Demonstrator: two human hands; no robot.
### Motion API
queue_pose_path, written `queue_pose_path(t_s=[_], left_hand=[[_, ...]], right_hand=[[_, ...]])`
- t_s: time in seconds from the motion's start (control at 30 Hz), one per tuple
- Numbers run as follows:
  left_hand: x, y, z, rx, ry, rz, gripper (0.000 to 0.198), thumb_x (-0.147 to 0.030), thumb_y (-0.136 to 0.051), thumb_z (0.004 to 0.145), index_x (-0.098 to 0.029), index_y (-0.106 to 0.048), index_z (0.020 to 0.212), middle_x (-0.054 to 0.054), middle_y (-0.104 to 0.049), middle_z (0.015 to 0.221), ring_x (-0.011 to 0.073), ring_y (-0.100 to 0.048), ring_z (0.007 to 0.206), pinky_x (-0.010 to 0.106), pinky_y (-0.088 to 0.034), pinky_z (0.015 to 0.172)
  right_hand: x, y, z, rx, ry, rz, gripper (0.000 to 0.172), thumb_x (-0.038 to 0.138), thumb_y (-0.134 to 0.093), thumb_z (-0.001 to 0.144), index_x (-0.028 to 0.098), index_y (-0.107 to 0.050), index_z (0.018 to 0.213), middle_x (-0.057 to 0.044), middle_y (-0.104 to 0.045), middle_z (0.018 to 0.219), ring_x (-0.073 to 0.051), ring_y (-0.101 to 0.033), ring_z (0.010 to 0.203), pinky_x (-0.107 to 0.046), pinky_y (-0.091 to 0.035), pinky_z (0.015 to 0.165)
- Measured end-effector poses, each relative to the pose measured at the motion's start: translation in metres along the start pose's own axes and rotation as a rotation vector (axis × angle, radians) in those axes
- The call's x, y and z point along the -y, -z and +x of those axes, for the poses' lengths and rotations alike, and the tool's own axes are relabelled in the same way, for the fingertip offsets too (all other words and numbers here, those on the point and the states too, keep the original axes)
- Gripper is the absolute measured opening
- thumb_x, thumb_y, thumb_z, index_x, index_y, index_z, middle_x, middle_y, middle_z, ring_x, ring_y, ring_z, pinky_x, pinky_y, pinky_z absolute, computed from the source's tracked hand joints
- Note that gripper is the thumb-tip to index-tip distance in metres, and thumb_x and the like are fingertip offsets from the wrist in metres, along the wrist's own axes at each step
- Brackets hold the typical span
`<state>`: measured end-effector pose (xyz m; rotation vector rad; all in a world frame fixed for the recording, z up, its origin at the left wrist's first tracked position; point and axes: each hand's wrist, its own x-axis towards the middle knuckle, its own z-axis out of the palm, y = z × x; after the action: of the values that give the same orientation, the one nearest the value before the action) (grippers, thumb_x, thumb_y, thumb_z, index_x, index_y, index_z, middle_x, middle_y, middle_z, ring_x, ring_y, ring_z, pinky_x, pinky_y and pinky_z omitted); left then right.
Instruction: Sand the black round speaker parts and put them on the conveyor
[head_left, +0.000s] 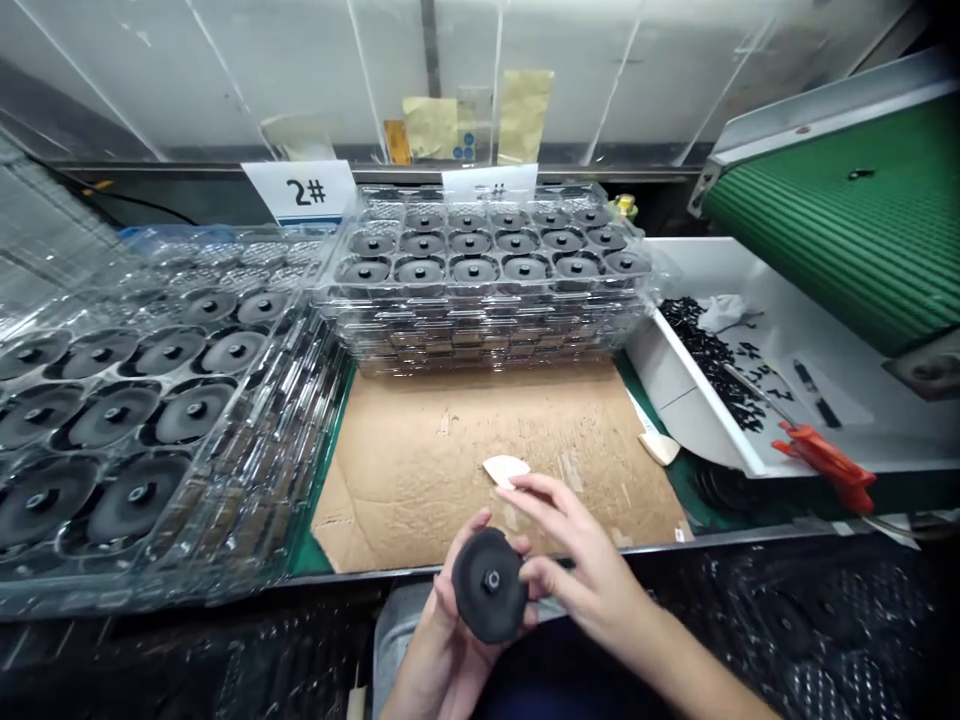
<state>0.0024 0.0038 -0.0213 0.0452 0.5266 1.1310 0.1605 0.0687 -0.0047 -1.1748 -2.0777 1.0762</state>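
Note:
A round black disc (489,586) with a small metal hub in its middle is held low in the centre, just past the bench's front edge. My left hand (442,640) cups it from below and behind, fingers wrapped round its rim. My right hand (581,565) comes in from the right; its thumb and a finger touch the disc's right edge while the other fingers stretch out over the cardboard sheet (480,450).
Clear plastic trays (142,400) with several black discs fill the left. A stack of filled trays (487,275) stands behind the cardboard, under a "2#" sign (300,190). A white bin (757,350) with small black parts and orange-handled pliers (825,458) sits right, below a green conveyor belt (847,210).

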Motion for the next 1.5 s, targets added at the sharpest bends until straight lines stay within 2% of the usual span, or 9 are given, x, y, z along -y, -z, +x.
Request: queue_pose_path(t_s=[0.13, 0.33, 0.57, 0.87, 1.03, 1.17, 1.27, 1.4, 1.5], left_hand=[[-0.013, 0.01, -0.008, -0.033, -0.044, -0.055, 0.046, -0.053, -0.056, 0.073, -0.034, -0.058, 0.115, 0.006, -0.061, 0.121, 0.0303, -0.06, 0.104, 0.031, -0.051, 0.079], [-0.029, 0.021, -0.018, -0.06, -0.092, -0.126, 0.047, -0.049, -0.063, 0.07, -0.035, -0.058, 0.115, 0.003, -0.058, 0.127, 0.0315, -0.053, 0.114, 0.033, -0.048, 0.091], [-0.038, 0.021, -0.021, -0.092, -0.103, -0.091, 0.052, -0.041, -0.066, 0.072, -0.034, -0.052, 0.122, 0.004, -0.055, 0.13, 0.0308, -0.046, 0.121, 0.033, -0.043, 0.098], [-0.034, 0.019, -0.018, -0.239, -0.189, -0.094, 0.052, -0.031, -0.062, 0.079, -0.027, -0.046, 0.129, 0.01, -0.061, 0.122, 0.0272, -0.054, 0.114, 0.036, -0.042, 0.1], [-0.025, 0.013, -0.011, -0.239, -0.211, 0.038, 0.05, -0.03, -0.07, 0.071, -0.023, -0.056, 0.119, 0.009, -0.062, 0.12, 0.0253, -0.055, 0.112, 0.033, -0.045, 0.096], [-0.02, 0.005, -0.008, -0.301, -0.144, 0.15, 0.051, -0.031, -0.067, 0.074, -0.026, -0.053, 0.123, 0.008, -0.064, 0.115, 0.0228, -0.058, 0.108, 0.03, -0.049, 0.09], [-0.018, -0.003, -0.006, -0.33, -0.197, 0.211, 0.054, -0.03, -0.073, 0.068, -0.025, -0.055, 0.119, 0.007, -0.067, 0.106, 0.0234, -0.061, 0.101, 0.029, -0.052, 0.084], [-0.019, -0.013, -0.006, -0.344, -0.204, 0.256, 0.05, -0.029, -0.078, 0.061, -0.024, -0.063, 0.109, 0.002, -0.07, 0.087, 0.0209, -0.065, 0.089, 0.027, -0.052, 0.081], [-0.021, -0.016, -0.007, -0.344, -0.207, 0.273, 0.059, -0.032, -0.081, 0.055, -0.028, -0.061, 0.111, 0.004, -0.066, 0.108, 0.0231, -0.064, 0.094, 0.03, -0.052, 0.083]], right_hand=[[-0.033, -0.011, 0.021, -0.181, -0.045, -0.317, 0.038, 0.041, -0.04, 0.091, 0.028, -0.051, 0.125, -0.01, -0.046, 0.122, -0.025, -0.047, 0.109, -0.044, -0.041, 0.094], [-0.068, -0.046, 0.033, -0.115, -0.069, -0.444, 0.045, 0.036, -0.054, 0.083, 0.026, -0.05, 0.127, -0.013, -0.048, 0.123, -0.03, -0.048, 0.1, -0.052, -0.043, 0.085], [-0.074, -0.036, 0.056, -0.162, -0.088, -0.396, 0.028, 0.028, -0.043, 0.09, 0.018, -0.061, 0.11, -0.012, -0.057, 0.101, -0.024, -0.054, 0.093, -0.043, -0.045, 0.081], [-0.034, -0.046, 0.031, -0.003, 0.037, -0.165, 0.022, 0.02, -0.049, 0.088, 0.023, -0.062, 0.106, -0.003, -0.067, 0.09, -0.017, -0.06, 0.082, -0.032, -0.049, 0.074], [0.029, -0.026, 0.035, -0.074, 0.097, -0.008, 0.03, 0.021, -0.041, 0.091, 0.022, -0.051, 0.119, -0.006, -0.061, 0.105, -0.016, -0.058, 0.093, -0.03, -0.048, 0.078], [0.067, -0.016, 0.029, 0.131, 0.219, 0.099, 0.028, 0.014, -0.042, 0.089, 0.017, -0.057, 0.112, -0.005, -0.063, 0.091, -0.013, -0.057, 0.081, -0.025, -0.048, 0.074], [0.071, -0.013, 0.032, 0.194, 0.201, 0.097, 0.025, 0.01, -0.043, 0.088, 0.017, -0.06, 0.104, -0.003, -0.063, 0.09, -0.011, -0.057, 0.081, -0.022, -0.047, 0.074], [0.067, -0.013, 0.027, -0.072, 0.29, 0.055, 0.03, 0.014, -0.041, 0.089, 0.01, -0.055, 0.115, -0.008, -0.062, 0.089, -0.015, -0.056, 0.079, -0.028, -0.047, 0.075], [0.065, -0.008, 0.015, 0.074, 0.271, 0.157, 0.029, 0.01, -0.043, 0.087, 0.012, -0.056, 0.112, -0.007, -0.063, 0.091, -0.013, -0.057, 0.079, -0.025, -0.047, 0.075]])
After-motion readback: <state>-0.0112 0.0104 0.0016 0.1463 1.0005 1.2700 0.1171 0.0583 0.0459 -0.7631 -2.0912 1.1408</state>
